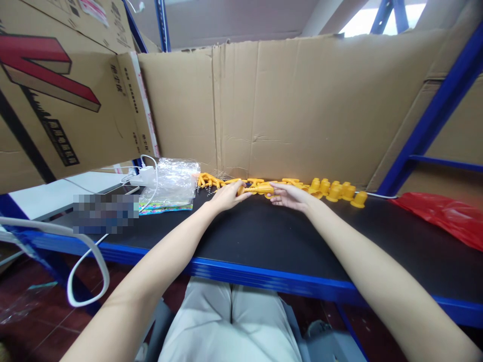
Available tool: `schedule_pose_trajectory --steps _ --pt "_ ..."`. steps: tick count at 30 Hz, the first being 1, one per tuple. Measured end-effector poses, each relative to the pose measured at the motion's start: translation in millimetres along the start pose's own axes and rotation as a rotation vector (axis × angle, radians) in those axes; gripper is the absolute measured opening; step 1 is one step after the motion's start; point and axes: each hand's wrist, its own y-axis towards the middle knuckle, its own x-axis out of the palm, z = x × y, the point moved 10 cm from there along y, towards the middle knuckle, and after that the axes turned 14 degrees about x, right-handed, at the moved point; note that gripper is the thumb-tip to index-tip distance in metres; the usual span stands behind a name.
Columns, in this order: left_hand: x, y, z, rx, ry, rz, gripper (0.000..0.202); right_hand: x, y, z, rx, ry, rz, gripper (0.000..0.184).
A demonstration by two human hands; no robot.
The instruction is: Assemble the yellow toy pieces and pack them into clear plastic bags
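Observation:
A row of small yellow plastic parts lies along the back of the black bench top, against a cardboard wall. My left hand reaches into the row with fingers curled around a yellow piece. My right hand lies just to its right, fingers stretched toward the same cluster and touching it; whether it grips anything I cannot make out. Several yellow cap-shaped parts stand upright further right. More branched yellow parts lie at the left end of the row.
A clear plastic bag and a white charger with cable sit at the left. A red plastic bag lies at the right. Cardboard sheets wall the back and left. Blue shelf posts frame the bench.

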Motion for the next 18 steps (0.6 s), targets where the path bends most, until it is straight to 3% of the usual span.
schedule_pose_trajectory --steps 3,6,8,11,14,18 --pt "2.5 -1 0 0.003 -0.078 -0.001 0.059 -23 -6 -9 -0.022 0.124 0.104 0.016" --pt "5.2 -3 -6 -0.027 -0.111 -0.017 0.061 -61 -22 -24 -0.13 0.237 0.237 0.018" --pt "7.0 -4 -10 -0.046 -0.11 -0.034 0.059 -98 -39 -36 -0.277 0.309 0.423 0.018" --pt "9.6 -5 -14 -0.058 -0.104 -0.059 0.056 -154 -76 -40 -0.53 0.373 0.84 0.021" --pt "11.9 -5 -16 -0.071 -0.1 -0.08 0.054 -178 -103 -38 -0.714 0.21 1.187 0.032" --pt "12.4 -5 -16 -0.068 -0.089 -0.084 0.053 -175 -97 -38 -0.67 -0.269 1.344 0.036"
